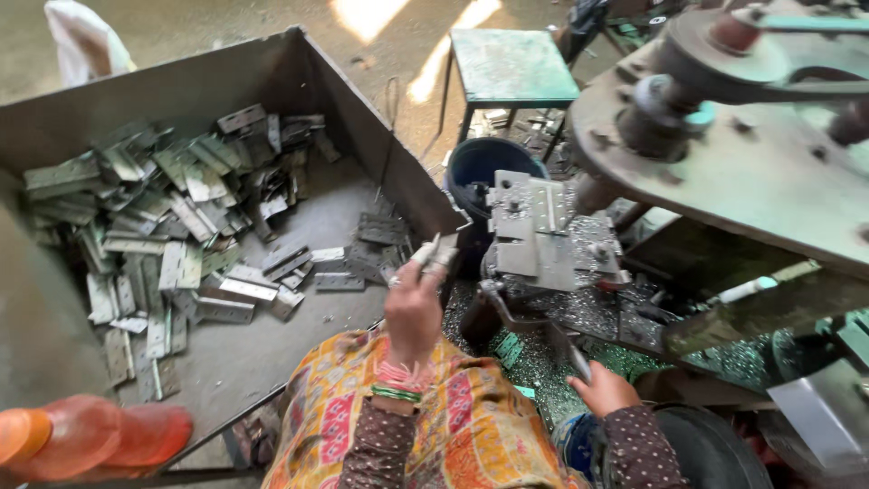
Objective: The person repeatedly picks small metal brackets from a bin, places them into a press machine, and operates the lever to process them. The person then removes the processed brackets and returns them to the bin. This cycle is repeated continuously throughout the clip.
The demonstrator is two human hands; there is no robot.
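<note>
My left hand (414,303) is raised at the front corner of a large metal bin (380,136) and is closed on a small metal hinge piece (435,250). Bangles sit on that wrist. My right hand (602,389) rests low by my lap, gripping a thin metal lever (563,349) of the press machine. The machine's work block (539,226) stands just right of the held piece. Inside the bin lies a heap of flat metal hinges (172,217).
A big round machine plate (724,145) overhangs at the right. A dark bucket (480,163) and a green stool (511,63) stand behind the work block. An orange plastic bottle (81,439) lies at the bottom left. Metal chips cover the machine bed (579,312).
</note>
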